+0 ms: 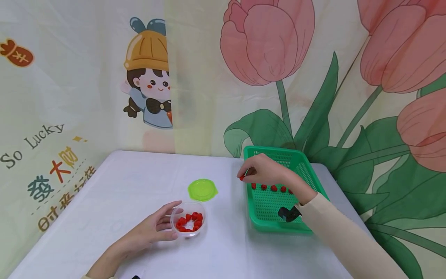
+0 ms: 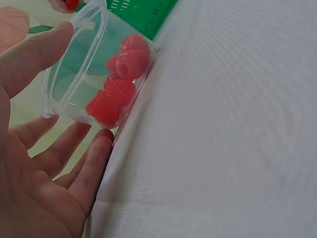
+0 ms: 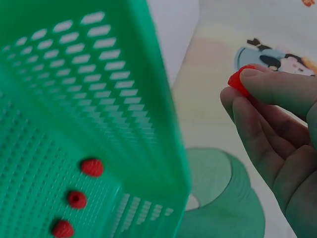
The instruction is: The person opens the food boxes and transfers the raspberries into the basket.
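My left hand (image 1: 158, 226) holds the side of a clear plastic cup (image 2: 81, 79) standing on the table, thumb on one side and fingers on the other. Several red raspberries (image 2: 119, 91) lie on the cup's bottom, in a ring in the head view. Between thumb and fingertips, my right hand (image 1: 266, 170) pinches a single raspberry (image 3: 238, 82), just outside the left rim of a green plastic basket (image 1: 256, 223). More raspberries (image 1: 273, 188) lie in a row on the basket floor, partly hidden by the right forearm.
A bright green lid (image 1: 203, 190) lies flat on the white-covered table (image 1: 139, 182), behind the cup. Printed cloth (image 1: 198, 77) with tulips and a cartoon figure hangs behind the table. The basket's raised walls stand under the right arm.
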A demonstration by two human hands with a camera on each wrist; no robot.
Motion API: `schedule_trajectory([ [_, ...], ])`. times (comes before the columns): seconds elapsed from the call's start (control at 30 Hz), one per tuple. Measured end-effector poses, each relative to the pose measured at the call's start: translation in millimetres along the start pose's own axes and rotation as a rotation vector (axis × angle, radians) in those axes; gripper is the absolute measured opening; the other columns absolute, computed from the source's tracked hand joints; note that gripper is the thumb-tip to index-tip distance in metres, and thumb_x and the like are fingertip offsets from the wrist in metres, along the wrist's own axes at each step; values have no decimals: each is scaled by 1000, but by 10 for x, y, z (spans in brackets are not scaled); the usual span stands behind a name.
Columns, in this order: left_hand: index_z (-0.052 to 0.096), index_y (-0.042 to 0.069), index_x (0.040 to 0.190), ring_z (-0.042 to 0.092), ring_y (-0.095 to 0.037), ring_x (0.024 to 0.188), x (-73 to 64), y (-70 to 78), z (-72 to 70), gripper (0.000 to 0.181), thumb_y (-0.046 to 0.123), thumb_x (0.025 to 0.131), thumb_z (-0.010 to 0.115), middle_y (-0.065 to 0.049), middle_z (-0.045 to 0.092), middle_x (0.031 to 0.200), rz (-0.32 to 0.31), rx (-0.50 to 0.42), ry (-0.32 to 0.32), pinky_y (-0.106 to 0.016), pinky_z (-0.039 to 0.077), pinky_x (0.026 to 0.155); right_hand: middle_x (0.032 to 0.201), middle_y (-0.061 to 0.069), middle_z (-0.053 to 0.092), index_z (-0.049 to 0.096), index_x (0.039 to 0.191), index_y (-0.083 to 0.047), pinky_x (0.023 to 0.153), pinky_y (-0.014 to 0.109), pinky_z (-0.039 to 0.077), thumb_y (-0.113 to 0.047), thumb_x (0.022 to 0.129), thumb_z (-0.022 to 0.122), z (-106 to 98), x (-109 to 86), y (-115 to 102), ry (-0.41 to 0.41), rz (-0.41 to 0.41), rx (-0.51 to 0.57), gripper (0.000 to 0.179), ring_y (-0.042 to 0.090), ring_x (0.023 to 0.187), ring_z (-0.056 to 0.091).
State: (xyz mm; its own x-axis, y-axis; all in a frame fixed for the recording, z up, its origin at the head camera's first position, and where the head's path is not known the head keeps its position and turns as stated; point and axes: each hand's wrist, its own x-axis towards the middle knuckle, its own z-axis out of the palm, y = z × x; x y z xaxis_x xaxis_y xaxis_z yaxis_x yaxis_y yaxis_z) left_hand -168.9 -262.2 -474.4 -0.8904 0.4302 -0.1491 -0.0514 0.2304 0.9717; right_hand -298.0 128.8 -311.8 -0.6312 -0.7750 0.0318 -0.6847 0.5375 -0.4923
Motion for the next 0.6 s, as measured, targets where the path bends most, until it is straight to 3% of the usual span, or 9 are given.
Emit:
schedule_trajectory([
  [0.27, 27, 24, 168, 50, -38, 143, -8, -14, 10, 90, 17, 95, 80, -19, 35, 168, 3, -9, -3, -23, 54, 100, 105, -1, 79, 82, 110, -7, 85, 28, 61, -5, 97, 76, -38, -72, 403, -38, 9, -63, 15, 10, 90, 75],
  [0.6, 26, 22, 168, 50, -39, 143, 3, -19, -1, 90, 18, 96, 80, -20, 36, 168, 10, -9, -6, -23, 54, 100, 100, 3, 80, 83, 104, -9, 79, 27, 61, -3, 95, 78, 19, -89, 697, -142, 77, -77, 12, 13, 87, 75],
])
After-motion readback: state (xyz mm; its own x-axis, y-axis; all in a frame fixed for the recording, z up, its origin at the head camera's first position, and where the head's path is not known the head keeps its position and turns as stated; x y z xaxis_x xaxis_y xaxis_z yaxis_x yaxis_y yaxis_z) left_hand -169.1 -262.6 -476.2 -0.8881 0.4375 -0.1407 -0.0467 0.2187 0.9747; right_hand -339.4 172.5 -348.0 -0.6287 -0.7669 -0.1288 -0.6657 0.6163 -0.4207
